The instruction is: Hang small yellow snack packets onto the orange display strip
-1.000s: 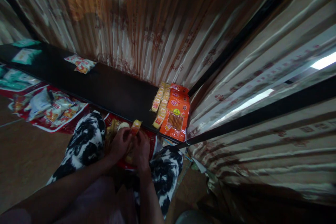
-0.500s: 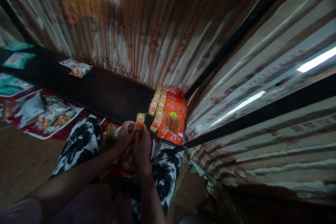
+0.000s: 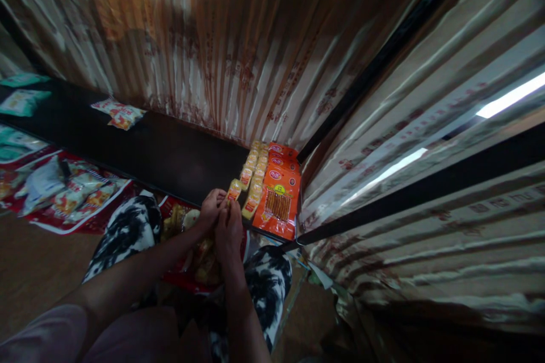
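Note:
Both my hands meet at the front edge of a black shelf [image 3: 170, 159]. My left hand [image 3: 212, 207] and my right hand [image 3: 229, 231] are closed around the lower end of a small yellow snack packet [image 3: 234, 189], tilted at the near end of a row. Behind it, two rows of similar yellow packets [image 3: 254, 181] run back towards the wall. Orange snack bags [image 3: 279, 195] lie overlapped just right of these rows. Below my hands, a red bag [image 3: 187, 282] between my knees holds more yellow packets [image 3: 206, 261], partly hidden by my forearms.
A white-and-red snack bag [image 3: 121, 112] and green packets [image 3: 23, 101] lie farther left on the shelf. Red bags of snacks [image 3: 76, 198] sit on the floor at left. Pleated sheeting [image 3: 238, 57] hangs behind, and a dark metal bar [image 3: 383, 210] slants at right.
My hands have moved the yellow packet slightly right and away from me, close to the front of the left row. The view has shifted a little.

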Motion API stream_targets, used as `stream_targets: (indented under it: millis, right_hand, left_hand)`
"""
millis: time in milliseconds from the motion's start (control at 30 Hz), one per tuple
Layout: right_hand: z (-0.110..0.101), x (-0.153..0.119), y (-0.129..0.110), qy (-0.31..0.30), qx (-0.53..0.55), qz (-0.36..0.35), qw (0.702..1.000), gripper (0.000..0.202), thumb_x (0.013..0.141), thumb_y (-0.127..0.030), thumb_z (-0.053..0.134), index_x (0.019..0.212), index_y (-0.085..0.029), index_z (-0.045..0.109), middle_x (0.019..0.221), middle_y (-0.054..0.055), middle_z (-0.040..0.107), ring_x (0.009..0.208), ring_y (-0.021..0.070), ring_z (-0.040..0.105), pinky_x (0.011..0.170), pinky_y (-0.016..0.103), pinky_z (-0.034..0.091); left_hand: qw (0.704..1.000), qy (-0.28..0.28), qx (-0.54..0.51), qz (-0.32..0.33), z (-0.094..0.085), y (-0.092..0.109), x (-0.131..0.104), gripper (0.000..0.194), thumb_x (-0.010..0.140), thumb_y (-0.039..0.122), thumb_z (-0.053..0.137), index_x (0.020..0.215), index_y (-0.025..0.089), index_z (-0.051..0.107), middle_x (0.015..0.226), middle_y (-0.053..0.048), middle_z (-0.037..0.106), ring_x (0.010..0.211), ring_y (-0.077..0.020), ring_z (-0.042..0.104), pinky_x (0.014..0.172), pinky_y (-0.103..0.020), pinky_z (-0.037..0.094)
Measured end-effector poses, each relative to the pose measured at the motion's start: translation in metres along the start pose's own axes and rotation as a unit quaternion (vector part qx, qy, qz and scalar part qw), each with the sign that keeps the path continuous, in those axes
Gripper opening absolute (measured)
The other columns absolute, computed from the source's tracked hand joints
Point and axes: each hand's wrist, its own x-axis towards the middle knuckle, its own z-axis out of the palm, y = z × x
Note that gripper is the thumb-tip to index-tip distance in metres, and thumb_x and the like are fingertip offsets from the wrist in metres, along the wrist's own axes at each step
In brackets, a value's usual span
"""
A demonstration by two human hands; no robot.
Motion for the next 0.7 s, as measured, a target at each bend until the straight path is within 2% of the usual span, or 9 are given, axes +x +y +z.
stream_targets:
  millis: [100,167,467,700]
  right_hand:
    - [0.003,0.002,-0.001,0.010,0.006,-0.002,1.000,0.043,0.090,-0.034,0.033,0.123,-0.014,0.053,0.128,0.015,0.055,0.122,0.0222,0.049,0.101,0.039,0.038]
    - [0.004,0.003,0.000,0.010,-0.006,0.005,1.000,0.045,0.091,-0.035,0.032,0.123,-0.012,0.054,0.130,0.017,0.054,0.125,0.0238,0.046,0.102,0.041,0.037]
    - [0.012,0.015,0.006,0.028,-0.046,0.011,0.998,0.053,0.091,-0.041,0.031,0.126,-0.008,0.052,0.135,0.021,0.048,0.130,0.0272,0.040,0.102,0.044,0.037]
    - [0.012,0.023,0.003,0.032,-0.072,0.023,0.997,0.055,0.088,-0.038,0.031,0.127,-0.003,0.050,0.137,0.025,0.044,0.130,0.0308,0.039,0.099,0.047,0.039]
  left_hand:
    - [0.999,0.000,-0.021,-0.040,0.003,-0.001,0.004,0.009,0.068,0.022,0.054,0.076,0.017,0.056,0.073,-0.001,0.061,0.072,-0.0147,0.061,0.071,-0.029,0.051]
    - [0.998,-0.001,-0.029,-0.057,0.005,-0.003,0.007,0.009,0.068,0.022,0.053,0.075,0.018,0.056,0.072,0.000,0.061,0.072,-0.0147,0.060,0.071,-0.029,0.050]
    - [0.997,-0.040,-0.059,-0.037,0.014,-0.023,0.025,0.012,0.070,0.027,0.057,0.080,0.019,0.057,0.078,0.000,0.062,0.077,-0.0157,0.061,0.072,-0.028,0.050]
    - [0.998,-0.041,-0.035,-0.022,0.020,-0.026,0.032,0.013,0.070,0.029,0.059,0.078,0.020,0.057,0.075,0.000,0.061,0.078,-0.0165,0.061,0.072,-0.028,0.050]
